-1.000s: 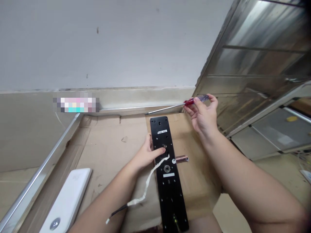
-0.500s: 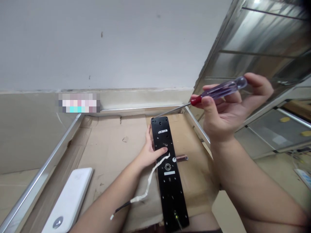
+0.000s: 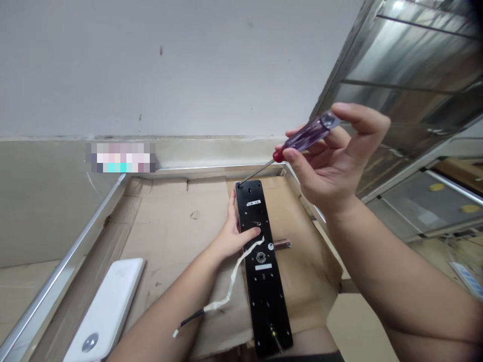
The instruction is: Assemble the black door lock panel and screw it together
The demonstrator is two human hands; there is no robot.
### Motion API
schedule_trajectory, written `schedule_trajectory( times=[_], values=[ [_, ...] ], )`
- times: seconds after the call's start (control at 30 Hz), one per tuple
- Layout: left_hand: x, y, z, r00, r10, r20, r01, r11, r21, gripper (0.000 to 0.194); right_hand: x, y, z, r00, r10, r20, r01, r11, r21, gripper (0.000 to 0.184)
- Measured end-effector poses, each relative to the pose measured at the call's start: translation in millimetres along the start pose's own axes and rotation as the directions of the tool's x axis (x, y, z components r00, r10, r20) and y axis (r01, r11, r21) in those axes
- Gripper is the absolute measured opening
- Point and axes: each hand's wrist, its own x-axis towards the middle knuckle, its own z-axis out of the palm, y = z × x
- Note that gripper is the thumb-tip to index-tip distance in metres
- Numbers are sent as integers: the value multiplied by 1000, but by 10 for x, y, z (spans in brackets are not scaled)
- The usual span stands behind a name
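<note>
**Screwdriver (image 3: 310, 133) lined up on the corner of the black lock plate (image 3: 265, 311)**

And there it was: the right hand (image 3: 332, 163) pinching the translucent purple handle between thumb and fingers, the thin shaft slanting down to the hole in the plate's upper left corner. Whether the tip actually touched, I couldn't tell from here. The left hand (image 3: 236, 236) lay pressed on the plate, unclenched, fingers across its middle and thumb along its edge.

That hold sat far back on the handle, so the tip could have skated off the hole and scored the black face, or slid toward the fingers below. The plate rested loose on brown cardboard (image 3: 169, 236), and pressure at the corner, away from the left hand, could have made it pivot. The white ribbon cable (image 3: 234, 281) trailed past the left wrist to a black wire (image 3: 190, 318), and a snag there could have dragged the plate sideways. A copper-coloured bar (image 3: 282, 244) poked out from under its right side. Further off lay a white slab (image 3: 107, 311), then aluminium trim (image 3: 68, 261), a grey wall (image 3: 169, 65) and a shiny metal panel (image 3: 403, 55).
</note>
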Motion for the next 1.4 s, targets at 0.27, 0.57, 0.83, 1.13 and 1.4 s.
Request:
schedule_trajectory(
  times=[0.27,0.57,0.83,1.13,1.4],
  values=[
    [11,8,2,999,44,15,-44,999,28,123,53,19,56,998,23,65,-25,999,40,65],
    [-17,47,18,1000,-13,-5,13,1000,-8,123,255,-14,211,857,-228,463,277,960,-40,54],
    [-12,59,50,999,52,-15,-52,998,20,119,330,96,285,867,-327,376,391,914,-107,61],
    [-16,14,28,1000,16,-5,-16,1000,-1,119,269,-116,303,861,-369,350,424,901,-93,28],
    [-12,25,28,1000,23,8,-23,1000,-6,120,332,-79,294,863,-421,280,477,861,-178,35]
  ],
)
